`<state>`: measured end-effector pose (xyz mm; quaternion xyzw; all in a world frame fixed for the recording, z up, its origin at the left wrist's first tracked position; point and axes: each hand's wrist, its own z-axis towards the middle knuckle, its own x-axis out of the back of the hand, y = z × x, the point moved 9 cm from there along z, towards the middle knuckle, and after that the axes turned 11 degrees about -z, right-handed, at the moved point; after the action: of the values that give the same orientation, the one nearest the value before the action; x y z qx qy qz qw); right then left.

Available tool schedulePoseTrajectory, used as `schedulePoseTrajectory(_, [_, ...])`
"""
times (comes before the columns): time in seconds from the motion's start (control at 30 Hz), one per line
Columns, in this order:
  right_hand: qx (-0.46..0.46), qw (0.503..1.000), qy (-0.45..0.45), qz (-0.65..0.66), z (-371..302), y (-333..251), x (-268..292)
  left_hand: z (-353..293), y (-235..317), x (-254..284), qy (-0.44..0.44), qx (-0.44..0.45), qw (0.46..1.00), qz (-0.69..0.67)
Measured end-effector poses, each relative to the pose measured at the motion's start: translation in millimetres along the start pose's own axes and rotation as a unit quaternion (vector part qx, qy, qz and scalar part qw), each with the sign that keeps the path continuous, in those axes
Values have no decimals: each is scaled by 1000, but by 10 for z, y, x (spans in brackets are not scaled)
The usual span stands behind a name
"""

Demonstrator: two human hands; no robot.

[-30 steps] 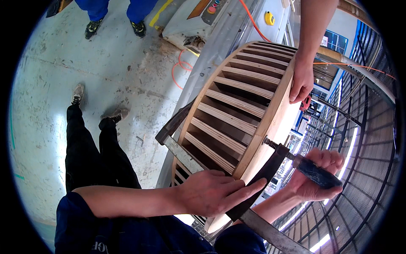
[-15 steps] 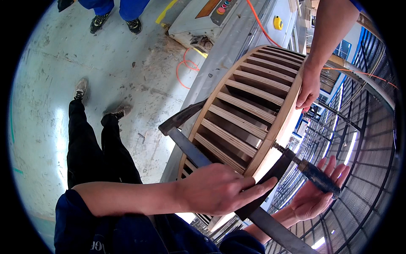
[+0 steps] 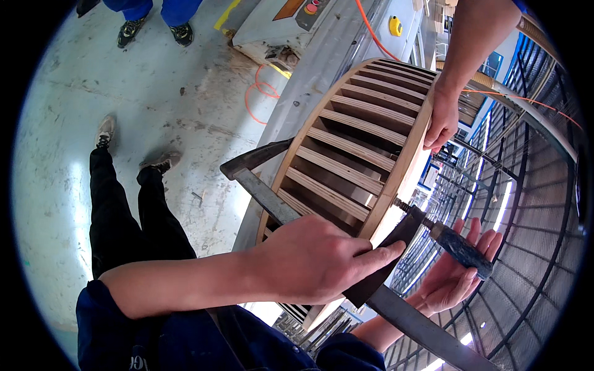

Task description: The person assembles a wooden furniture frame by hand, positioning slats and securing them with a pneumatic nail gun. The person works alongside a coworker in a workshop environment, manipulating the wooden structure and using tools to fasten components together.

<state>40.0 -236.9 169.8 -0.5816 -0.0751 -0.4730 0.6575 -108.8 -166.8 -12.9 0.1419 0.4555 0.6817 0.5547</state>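
Observation:
A curved wooden frame (image 3: 349, 179) with a row of plywood slats slants across the middle. A steel bar clamp (image 3: 266, 196) spans it, its fixed jaw at the left side and its screw tip at or close to the right rail. My left hand (image 3: 312, 260) is closed around the clamp, the forefinger stretched along the dark sliding jaw (image 3: 380, 272). Behind the dark clamp handle (image 3: 461, 247) lies my right hand (image 3: 442, 287), palm up, fingers spread and the thumb near the handle's end. Another person's hand (image 3: 443, 117) grips the frame's upper right rail.
A metal machine table (image 3: 309, 93) lies beneath the frame, with a yellow tape measure (image 3: 395, 26) on it. An orange hose (image 3: 366, 21) runs across its top. A control box with buttons (image 3: 291, 25) stands beside it. Another person's shoes (image 3: 180, 34) are at upper left.
The whole view has shifted slightly, so the frame, clamp and floor sit further left and up. Both my hands keep about the same place on the clamp.

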Motion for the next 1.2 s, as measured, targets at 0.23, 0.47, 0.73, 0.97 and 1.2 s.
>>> schedulePoseTrajectory(0.23, [-69, 988, 131, -47, -245, 101, 93, -77, 54, 32, 3, -2, 1000, -18])
schedulePoseTrajectory(0.47, [5, 999, 44, 16, -289, -91, -167, -209, 152, 8, -49, 13, 997, -51])
schedulePoseTrajectory(0.73, [-209, 974, 86, 10, -493, 1078, -206, -379, 301, -91, -55, 27, 995, -77])
schedulePoseTrajectory(0.97, [-259, 952, -124, -101, -499, 739, -1420, -514, 615, -35, -66, 44, 994, -78])
schedulePoseTrajectory(1.2, [-90, 923, -185, -324, -715, 748, -1190, -574, 864, 338, -66, 169, 983, -35])
